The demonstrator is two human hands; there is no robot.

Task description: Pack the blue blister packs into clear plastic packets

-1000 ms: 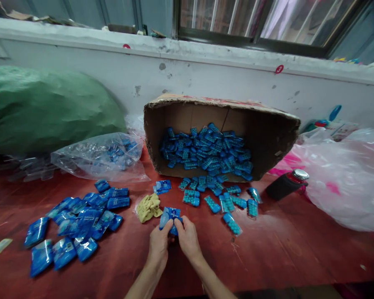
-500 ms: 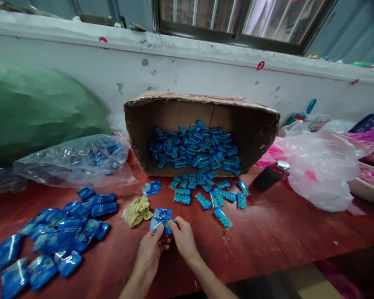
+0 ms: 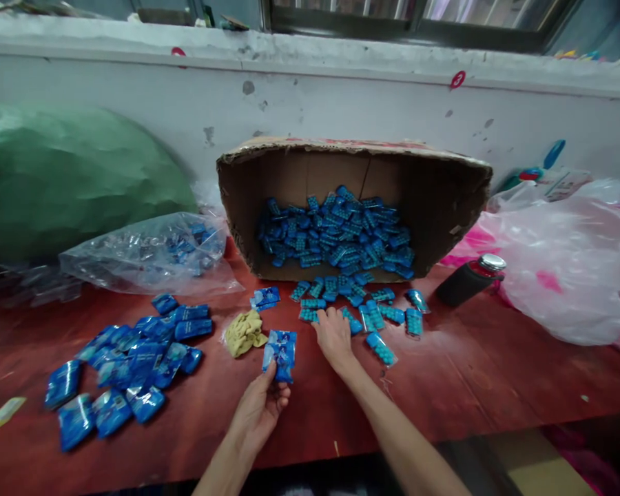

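My left hand point(image 3: 262, 405) pinches a blue printed pouch point(image 3: 280, 353) by its lower edge, thumb on top, just above the red table. Out to the right, my right hand point(image 3: 335, 339) reaches over small clear packets of blue beads point(image 3: 311, 315). Its bent fingers look slightly apart, their tips at the packets and partly hidden; none is visibly lifted. More of these bead packets point(image 3: 335, 234) are heaped inside a cardboard box point(image 3: 424, 169) lying on its side, and several have spilled in front. A crumpled yellowish cloth point(image 3: 244, 333) lies left of the pouch.
Several plump blue pouches point(image 3: 134, 358) are piled at left. Behind them lie a clear plastic bag point(image 3: 114, 251) and a large green bundle point(image 3: 77, 179). A dark bottle point(image 3: 468, 281) and a whitish plastic bag point(image 3: 568, 269) occupy the right side.
My right hand has let go of the pouch and moved right and up to the loose bead packets. The left hand keeps the pouch. The view has shifted slightly.
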